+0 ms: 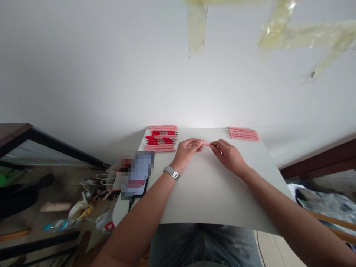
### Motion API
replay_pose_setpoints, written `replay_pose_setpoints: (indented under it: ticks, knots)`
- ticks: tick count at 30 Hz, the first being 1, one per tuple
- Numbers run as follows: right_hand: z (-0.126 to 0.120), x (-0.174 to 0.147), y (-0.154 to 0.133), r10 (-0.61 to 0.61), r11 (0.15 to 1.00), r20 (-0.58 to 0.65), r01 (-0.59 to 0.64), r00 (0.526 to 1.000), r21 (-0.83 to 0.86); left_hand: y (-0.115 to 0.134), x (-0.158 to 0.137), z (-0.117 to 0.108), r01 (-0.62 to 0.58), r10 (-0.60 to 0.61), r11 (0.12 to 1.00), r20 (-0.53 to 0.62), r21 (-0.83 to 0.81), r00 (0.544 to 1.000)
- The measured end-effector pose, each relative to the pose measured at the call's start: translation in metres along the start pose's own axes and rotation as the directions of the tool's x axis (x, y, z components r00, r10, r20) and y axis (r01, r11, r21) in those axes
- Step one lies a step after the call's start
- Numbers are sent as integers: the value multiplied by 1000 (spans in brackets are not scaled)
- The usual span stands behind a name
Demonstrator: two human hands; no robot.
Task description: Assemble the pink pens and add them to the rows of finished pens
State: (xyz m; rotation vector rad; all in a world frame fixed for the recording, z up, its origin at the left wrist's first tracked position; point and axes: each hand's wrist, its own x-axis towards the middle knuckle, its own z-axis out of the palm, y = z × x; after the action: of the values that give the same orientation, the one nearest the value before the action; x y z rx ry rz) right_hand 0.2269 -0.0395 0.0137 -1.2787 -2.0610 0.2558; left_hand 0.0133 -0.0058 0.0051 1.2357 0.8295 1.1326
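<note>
Slim pink plastic pen [206,144] handled, frame centre.
Our left hand [188,148] and right hand [229,155] pinch it; next move likely needs steadiness.

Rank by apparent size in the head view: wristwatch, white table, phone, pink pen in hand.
1. White table
2. Phone
3. Wristwatch
4. Pink pen, visible part only; partly hidden, so its full size is unsure

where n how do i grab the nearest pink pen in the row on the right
Probably mid-length: pinch the nearest pink pen across its width, from your side and above. It lies flat, long and slim, with the rest of the row beyond it and the table along its near edge.
</note>
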Motion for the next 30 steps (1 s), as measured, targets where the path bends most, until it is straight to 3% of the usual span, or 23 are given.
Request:
replay_pose_setpoints:
  ticks: [10,17,30]
  knots:
    - [0,-1,0,36,999,16,-36,999,8,1,0,0,20,-20,1000,2,-5,1000]
    - [0,2,-1,-55,998,0,55,998,-8,1,0,0,21,-21,1000,-11,-16,1000]
    - [1,-2,3,62,998,15,-62,998,23,2,-1,0,26,-27,999,-5,-47,1000]
